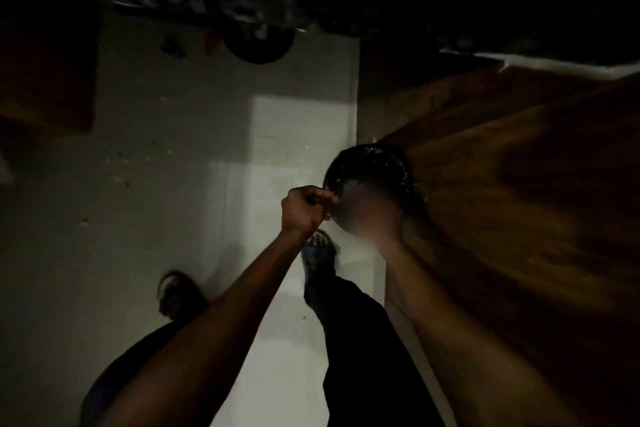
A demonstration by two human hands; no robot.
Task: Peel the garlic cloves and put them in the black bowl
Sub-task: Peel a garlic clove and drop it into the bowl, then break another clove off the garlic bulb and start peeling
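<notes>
Peeling over the black bowl [370, 177]

Our left hand [304, 210] is curled, pinching something tiny; our right hand [372, 215] is blurred, its grip unreadable. We should keep both above the bowl.

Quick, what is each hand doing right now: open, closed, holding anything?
Left hand: fingers curled, pinching something small by the black bowl; too dark to identify.
Right hand: motion-blurred against the bowl; its grip cannot be told.
</notes>
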